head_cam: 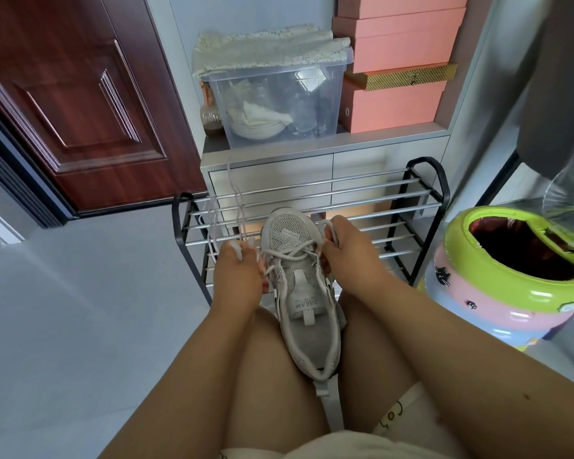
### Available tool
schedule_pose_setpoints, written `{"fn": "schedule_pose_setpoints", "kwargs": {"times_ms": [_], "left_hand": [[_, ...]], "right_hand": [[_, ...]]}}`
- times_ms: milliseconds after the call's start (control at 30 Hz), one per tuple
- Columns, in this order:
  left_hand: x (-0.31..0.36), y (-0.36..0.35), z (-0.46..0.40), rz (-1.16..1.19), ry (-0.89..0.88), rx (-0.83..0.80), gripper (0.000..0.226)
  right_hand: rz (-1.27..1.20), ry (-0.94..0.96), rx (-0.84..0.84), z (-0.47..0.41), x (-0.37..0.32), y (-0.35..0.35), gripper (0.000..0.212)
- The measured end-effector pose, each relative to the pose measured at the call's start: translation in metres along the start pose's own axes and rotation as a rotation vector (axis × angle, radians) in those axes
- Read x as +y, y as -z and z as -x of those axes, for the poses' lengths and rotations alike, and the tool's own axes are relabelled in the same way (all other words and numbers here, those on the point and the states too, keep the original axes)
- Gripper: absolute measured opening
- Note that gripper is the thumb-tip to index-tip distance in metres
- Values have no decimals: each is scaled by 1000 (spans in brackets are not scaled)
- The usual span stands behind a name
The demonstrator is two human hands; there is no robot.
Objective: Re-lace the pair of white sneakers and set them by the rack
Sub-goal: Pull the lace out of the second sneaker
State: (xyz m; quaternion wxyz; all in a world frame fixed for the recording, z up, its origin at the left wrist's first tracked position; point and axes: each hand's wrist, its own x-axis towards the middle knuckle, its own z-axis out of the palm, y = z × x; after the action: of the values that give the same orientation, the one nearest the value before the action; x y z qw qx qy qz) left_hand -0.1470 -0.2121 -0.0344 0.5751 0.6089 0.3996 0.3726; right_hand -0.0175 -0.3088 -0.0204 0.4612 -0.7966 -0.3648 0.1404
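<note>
Both hands are closed on lace: the left hand has its fingers curled round one run of the shoelace, whose long free end rises toward the upper middle of the frame, and the right hand pinches a loop of the other end just beside the shoe's toe. The white sneaker sits at centre frame, wedged between the person's knees with its toe pointing away, only a few crossings threaded near the front. Its mate is nowhere I can see. The shoe rack stands directly behind the shoe.

The worry, to my eye, is that loose length: it hangs close against the rack's bars and could snag there on a pull. An uneven tug might also leave one end too short, or tip the sneaker off the knees.
</note>
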Motion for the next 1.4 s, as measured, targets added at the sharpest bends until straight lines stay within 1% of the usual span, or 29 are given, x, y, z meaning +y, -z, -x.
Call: {"fn": "schedule_pose_setpoints", "kwargs": {"times_ms": [67, 167, 233, 333, 433, 467, 533, 600, 667, 767, 800, 900, 1000, 1067, 1133, 1200, 1233, 1267, 1300, 1333, 1367, 1400], "left_hand": [[-1, -2, -1, -50, 15, -24, 31], [1, -1, -2, -54, 72, -55, 34], [2, 1, 1, -101, 82, -84, 30], [2, 3, 4, -246, 26, -183, 32], [7, 4, 8, -407, -30, -286, 37], [9, 4, 9, -392, -22, -303, 35], [14, 4, 13, -249, 62, -305, 30], [16, 5, 14, -143, 127, -310, 27], [15, 5, 13, -84, 141, -336, 28], [11, 6, 9, 73, 166, -334, 29], [9, 6, 7, 90, 174, -320, 26], [8, 4, 7, -31, 101, -302, 24], [18, 8, 13, -218, -27, -327, 26], [28, 14, 17, -306, -110, -378, 29], [39, 21, 22, -320, -153, -509, 30], [47, 27, 25, -310, -180, -671, 45], [50, 30, 24, -324, -186, -719, 57], [52, 33, 22, -339, -180, -745, 70], [53, 35, 18, -344, -161, -746, 83], [53, 35, 15, -338, -128, -714, 91], [55, 34, 13, -339, -101, -641, 92], [56, 31, 10, -362, -99, -538, 85]], "right_hand": [[-7, -7, -2, 0, 0, 0, 24], [-21, -33, -29, -2, 1, 1, 22], [-28, -51, -51, -2, 1, 4, 18], [-38, -65, -105, 1, -1, 6, 15], [48, -34, -166, 3, -1, 7, 20], [54, -25, -170, 4, -1, 7, 20], [36, -17, -157, 5, -2, 8, 20], [76, -18, -127, 5, -1, 7, 19], [81, -30, -99, 2, 0, 6, 14], [-142, -77, -52, -3, 2, 5, 4], [-165, -68, -35, -3, 1, 6, 4], [-99, 20, -52, 1, -3, 7, 5], [-76, 147, -77, 3, 0, 13, 18], [-99, 248, -157, 5, 1, 21, 26], [-210, 305, -298, 9, 1, 28, 37], [-300, 287, -358, 13, 0, 31, 60], [-309, 280, -338, 12, 0, 32, 69], [-282, 282, -281, 11, 0, 32, 74], [-235, 293, -209, 9, 0, 32, 74], [-179, 301, -143, 6, -1, 33, 72], [-112, 306, -90, 3, -3, 33, 67], [-27, 313, -57, 0, -6, 35, 59]]}}
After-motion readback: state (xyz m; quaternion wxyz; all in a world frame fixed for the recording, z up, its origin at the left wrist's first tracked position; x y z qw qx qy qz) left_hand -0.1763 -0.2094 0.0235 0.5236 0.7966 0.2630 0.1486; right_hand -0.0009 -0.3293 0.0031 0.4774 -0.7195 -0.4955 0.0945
